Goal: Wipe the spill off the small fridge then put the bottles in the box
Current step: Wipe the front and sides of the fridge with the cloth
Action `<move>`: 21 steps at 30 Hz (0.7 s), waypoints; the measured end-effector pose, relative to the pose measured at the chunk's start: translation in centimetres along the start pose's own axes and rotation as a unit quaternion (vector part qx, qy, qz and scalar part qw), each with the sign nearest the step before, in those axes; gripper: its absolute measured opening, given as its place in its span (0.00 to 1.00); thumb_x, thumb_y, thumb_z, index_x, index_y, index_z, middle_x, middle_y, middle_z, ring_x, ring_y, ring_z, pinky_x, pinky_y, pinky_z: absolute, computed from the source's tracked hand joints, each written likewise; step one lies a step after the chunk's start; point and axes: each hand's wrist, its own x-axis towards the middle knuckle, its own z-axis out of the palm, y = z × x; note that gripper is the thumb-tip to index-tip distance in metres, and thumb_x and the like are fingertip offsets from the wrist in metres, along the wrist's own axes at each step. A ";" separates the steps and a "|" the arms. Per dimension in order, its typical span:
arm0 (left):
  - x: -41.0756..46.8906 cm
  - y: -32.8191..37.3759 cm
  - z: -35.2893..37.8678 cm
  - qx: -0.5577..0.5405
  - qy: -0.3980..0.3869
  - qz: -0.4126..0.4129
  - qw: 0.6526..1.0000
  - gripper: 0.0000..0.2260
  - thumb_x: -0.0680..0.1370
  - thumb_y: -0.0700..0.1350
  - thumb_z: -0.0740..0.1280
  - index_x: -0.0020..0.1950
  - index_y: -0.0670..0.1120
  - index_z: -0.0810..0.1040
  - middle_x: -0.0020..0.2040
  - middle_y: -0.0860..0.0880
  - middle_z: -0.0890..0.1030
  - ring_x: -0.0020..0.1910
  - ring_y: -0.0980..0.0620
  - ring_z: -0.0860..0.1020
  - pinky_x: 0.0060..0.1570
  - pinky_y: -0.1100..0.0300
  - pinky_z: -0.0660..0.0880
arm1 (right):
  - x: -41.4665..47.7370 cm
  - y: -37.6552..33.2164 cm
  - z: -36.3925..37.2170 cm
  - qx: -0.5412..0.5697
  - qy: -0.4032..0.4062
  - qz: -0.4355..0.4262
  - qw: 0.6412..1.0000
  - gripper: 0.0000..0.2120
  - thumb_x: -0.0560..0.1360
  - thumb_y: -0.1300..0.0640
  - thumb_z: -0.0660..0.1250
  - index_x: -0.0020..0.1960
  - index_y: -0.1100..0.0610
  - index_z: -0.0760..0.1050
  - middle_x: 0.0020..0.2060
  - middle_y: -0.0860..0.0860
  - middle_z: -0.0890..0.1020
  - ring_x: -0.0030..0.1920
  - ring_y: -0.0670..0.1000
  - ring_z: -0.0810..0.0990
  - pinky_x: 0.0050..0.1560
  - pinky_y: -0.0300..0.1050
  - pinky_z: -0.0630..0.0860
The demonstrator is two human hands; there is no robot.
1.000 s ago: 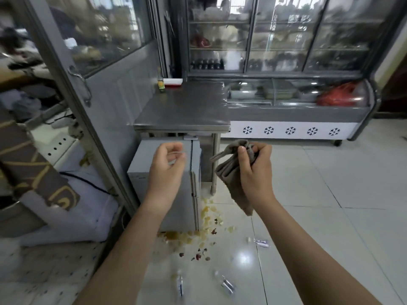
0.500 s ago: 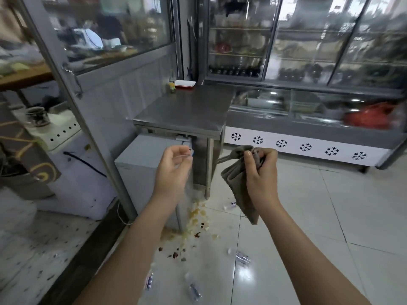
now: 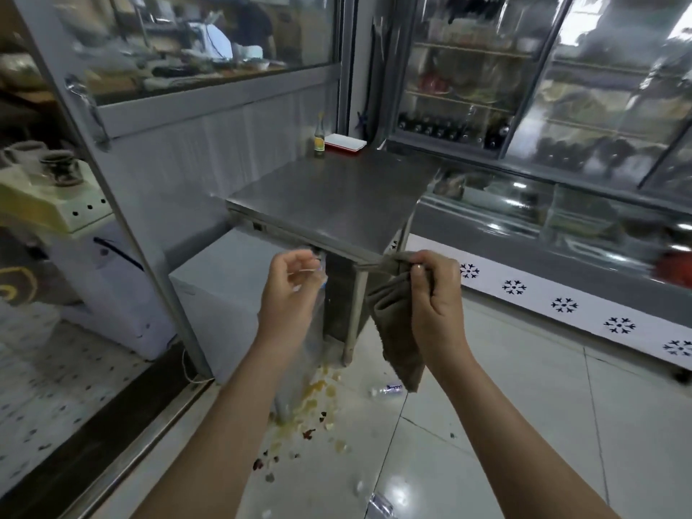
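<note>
One cloth (image 3: 397,331) in right hand (image 3: 436,305), label (image 3: 393,388) blurred

small fridge (image 3: 217,301) under table (image 3: 329,196) | spill (image 3: 314,402) on floor (image 3: 524,387) before it

Brushed, dull metal table (image 3: 337,196) at twelve o'clock; matt grey fridge (image 3: 224,286) at nine; soft matt cloth (image 3: 397,331); glossy floor tiles (image 3: 524,406) at five; clear, perhaps plastic bag (image 3: 313,342).

Left hand (image 3: 288,297), right hand (image 3: 436,312): bare; forearms (image 3: 232,425) bare too.
</note>
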 end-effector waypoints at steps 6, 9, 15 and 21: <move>4.5 0.5 5.7 -0.011 0.016 0.002 1.000 0.11 0.76 0.38 0.63 0.50 0.56 0.71 0.49 0.53 0.78 0.53 0.50 0.77 0.57 0.52 0.75 | 7.0 3.6 -2.9 -0.015 -0.038 -0.005 0.999 0.09 0.80 0.62 0.58 0.49 0.51 0.74 0.48 0.54 0.72 0.47 0.29 0.69 0.49 0.22 0.64; 5.5 0.0 7.7 0.008 0.023 0.016 1.000 0.11 0.77 0.39 0.62 0.50 0.55 0.71 0.49 0.53 0.77 0.53 0.53 0.77 0.54 0.58 0.74 | 9.6 5.7 -3.6 -0.023 -0.095 0.014 0.995 0.03 0.78 0.57 0.63 0.47 0.49 0.74 0.49 0.52 0.71 0.48 0.35 0.70 0.50 0.23 0.65; 6.6 -2.9 11.4 0.047 0.130 0.018 0.990 0.16 0.76 0.34 0.62 0.51 0.56 0.68 0.48 0.51 0.76 0.51 0.50 0.77 0.54 0.61 0.72 | 14.5 11.4 -4.5 0.013 -0.251 0.081 0.964 0.17 0.67 0.54 0.76 0.53 0.49 0.74 0.54 0.49 0.69 0.55 0.45 0.69 0.51 0.24 0.67; 6.3 -5.2 16.7 0.090 0.232 -0.008 0.968 0.18 0.76 0.32 0.63 0.51 0.56 0.66 0.46 0.52 0.75 0.46 0.55 0.75 0.52 0.60 0.72 | 18.2 17.4 -5.0 0.105 -0.431 0.179 0.878 0.29 0.60 0.57 0.81 0.53 0.43 0.69 0.59 0.53 0.71 0.57 0.50 0.74 0.56 0.46 0.77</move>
